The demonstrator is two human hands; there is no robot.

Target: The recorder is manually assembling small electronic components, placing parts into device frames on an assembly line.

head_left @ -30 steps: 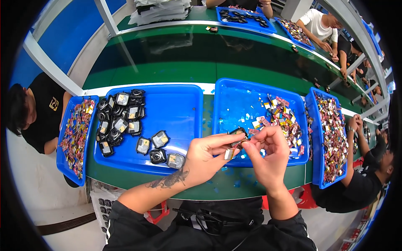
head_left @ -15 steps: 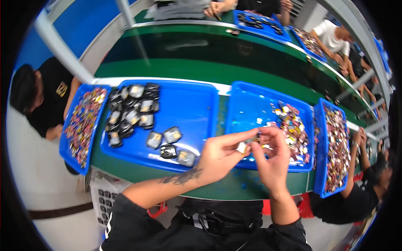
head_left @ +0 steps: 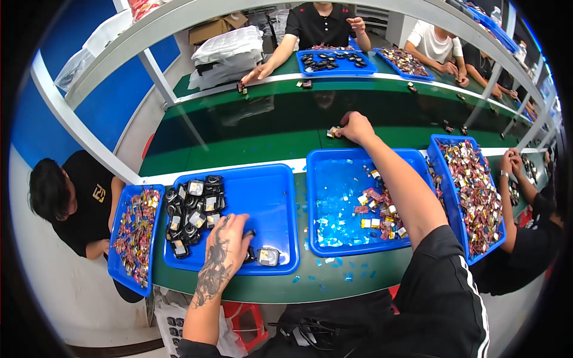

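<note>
My left hand [head_left: 225, 243], with a tattooed wrist, reaches into the left blue tray [head_left: 262, 179]. Its fingers curl round a black plastic casing, mostly hidden beneath them. Several similar black casings [head_left: 192, 209] with pale square centres are grouped at that tray's left, and another casing [head_left: 268, 256] lies right of the hand. My right arm stretches across the right blue tray [head_left: 313, 197]. At the green belt, my right hand [head_left: 357, 127] pinches a small component [head_left: 333, 131] with pale and dark parts. Small multicoloured components [head_left: 382, 209] and blue film bits [head_left: 340, 230] lie in the right tray.
Narrow blue bins of small parts stand at the far left [head_left: 156, 238] and right [head_left: 456, 209]. A metal frame bar [head_left: 173, 18] crosses above the belt [head_left: 239, 134]. Co-workers sit across the belt and at both sides; one hand [head_left: 259, 73] reaches to its far edge.
My hands, formerly together at the right tray with a small part, have separated. The left moved to the casings; the right reached forward to the belt. The view has shifted too.
</note>
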